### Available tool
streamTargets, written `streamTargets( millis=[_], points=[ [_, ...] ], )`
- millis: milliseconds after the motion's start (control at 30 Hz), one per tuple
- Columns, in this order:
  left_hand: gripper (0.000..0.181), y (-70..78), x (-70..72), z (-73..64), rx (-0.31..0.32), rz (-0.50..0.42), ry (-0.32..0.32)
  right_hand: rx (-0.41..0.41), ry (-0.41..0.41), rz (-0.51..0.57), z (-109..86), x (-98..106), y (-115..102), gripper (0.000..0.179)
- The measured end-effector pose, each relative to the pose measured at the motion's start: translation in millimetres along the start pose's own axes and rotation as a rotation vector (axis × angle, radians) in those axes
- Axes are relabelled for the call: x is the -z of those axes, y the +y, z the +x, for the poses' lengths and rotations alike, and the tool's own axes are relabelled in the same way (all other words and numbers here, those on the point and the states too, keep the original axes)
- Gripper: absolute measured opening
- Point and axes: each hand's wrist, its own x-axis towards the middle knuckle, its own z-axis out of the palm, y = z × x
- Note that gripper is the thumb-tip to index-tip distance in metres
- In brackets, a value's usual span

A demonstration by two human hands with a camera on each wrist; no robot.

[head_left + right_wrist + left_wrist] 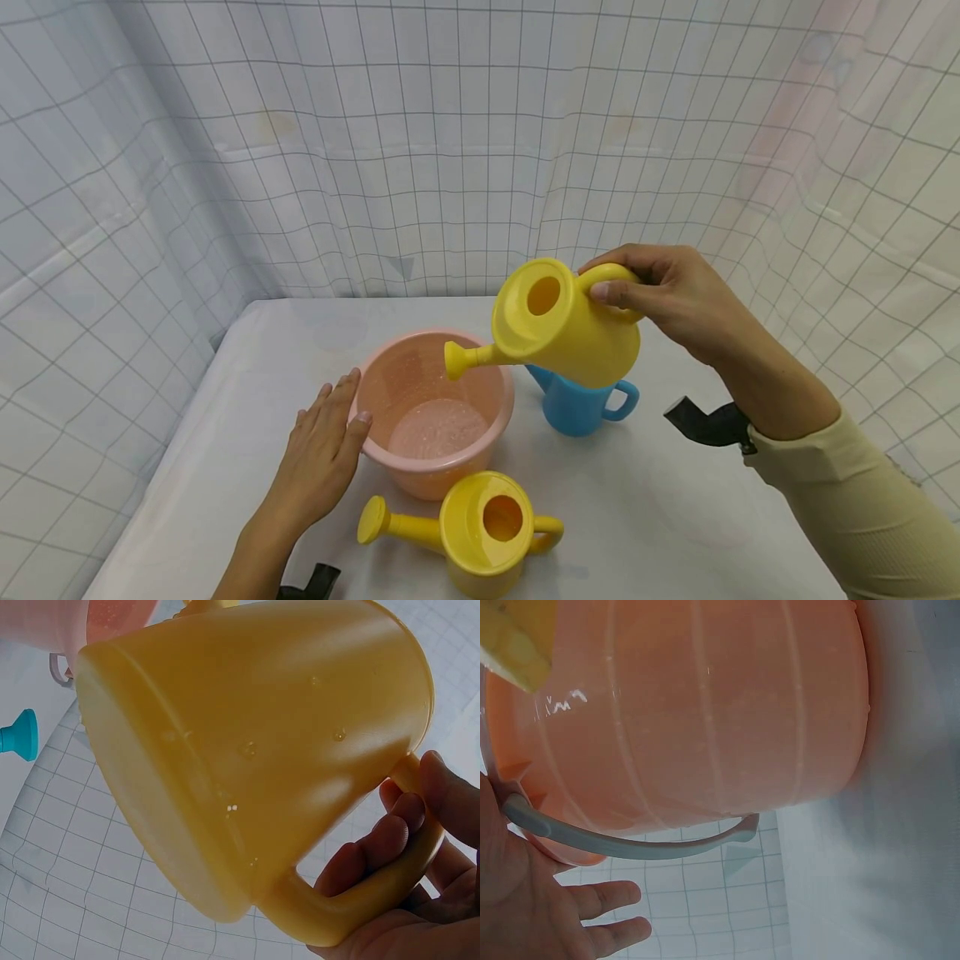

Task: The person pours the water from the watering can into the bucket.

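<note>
A yellow watering can (570,333) hangs tilted in the air, its spout over the right side of a pink bucket (431,467). My right hand (671,296) grips that can by its loop handle. Water drops cling to the can's side in the right wrist view. My left hand (318,454) lies against the bucket's left rim with fingers straight, beside the grey bail handle (637,844) in the left wrist view. A little clear water shows at the bucket's bottom.
A second yellow watering can (487,533) stands in front of the bucket, spout pointing left. Behind the raised can stands a blue watering can (577,407), partly covered by it. White gridded curtains (420,150) enclose the white table (675,517).
</note>
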Motion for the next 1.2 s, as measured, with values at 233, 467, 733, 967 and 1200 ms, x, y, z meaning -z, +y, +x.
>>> streamTargets(
  millis=[233, 467, 733, 967, 1200],
  points=[
    [0.056, -0.5, -0.2, 0.5, 0.000, -0.002, 0.000, 0.011, -0.006, 0.004, 0.3, 0.3, 0.2, 0.026],
    [0.056, -0.7, -0.2, 0.8, 0.000, -0.004, -0.003, -0.001, -0.002, -0.005, 0.0, 0.7, 0.1, 0.027],
    [0.056, -0.2, 0.3, 0.8, 0.003, -0.006, -0.010, -0.001, -0.005, -0.005, 0.1, 0.7, -0.3, 0.027],
    [0.056, 0.1, 0.6, 0.8, 0.003, -0.007, -0.013, 0.010, -0.006, -0.005, 0.3, 0.1, -0.6, 0.026],
    [0.056, 0.0, 0.8, 0.1, 0.002, -0.006, -0.013, 0.023, -0.015, 0.008, 0.8, 0.0, -0.2, 0.026]
  ],
)
